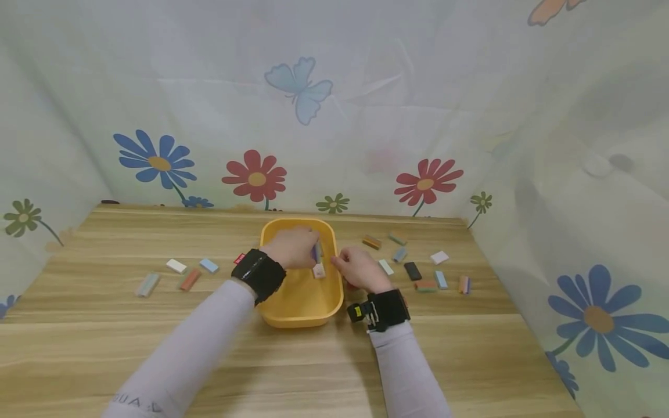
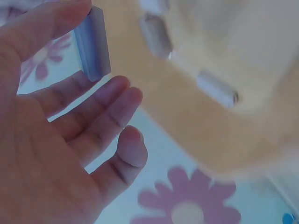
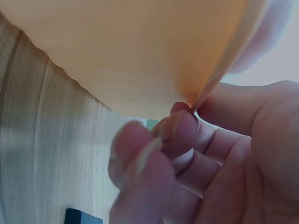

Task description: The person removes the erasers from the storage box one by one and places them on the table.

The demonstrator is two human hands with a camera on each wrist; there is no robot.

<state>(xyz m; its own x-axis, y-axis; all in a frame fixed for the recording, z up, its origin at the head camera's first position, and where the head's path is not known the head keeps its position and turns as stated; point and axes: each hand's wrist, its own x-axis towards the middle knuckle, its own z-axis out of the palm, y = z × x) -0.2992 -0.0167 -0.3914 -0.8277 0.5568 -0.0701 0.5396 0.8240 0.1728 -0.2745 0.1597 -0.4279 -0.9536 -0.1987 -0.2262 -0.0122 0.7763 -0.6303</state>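
My left hand (image 1: 294,248) reaches over the yellow plastic bin (image 1: 295,302). Between its thumb and a finger it pinches a small blue-and-grey rectangular block (image 2: 93,44); the other fingers extend loosely below it in the left wrist view. A white block (image 1: 319,271) lies inside the bin, and the left wrist view shows a grey block (image 2: 157,35) and another pale block (image 2: 217,88) in there, blurred. At the bin's right side, my right hand (image 1: 363,269) pinches the rim between thumb and fingers, as the right wrist view shows.
Right of the bin, several small blocks are scattered, among them a black block (image 1: 412,271) and an orange-green block (image 1: 425,285). On the left lie a brown-red block (image 1: 190,279), a blue block (image 1: 209,266), a white block (image 1: 176,266) and a grey-green block (image 1: 148,285).
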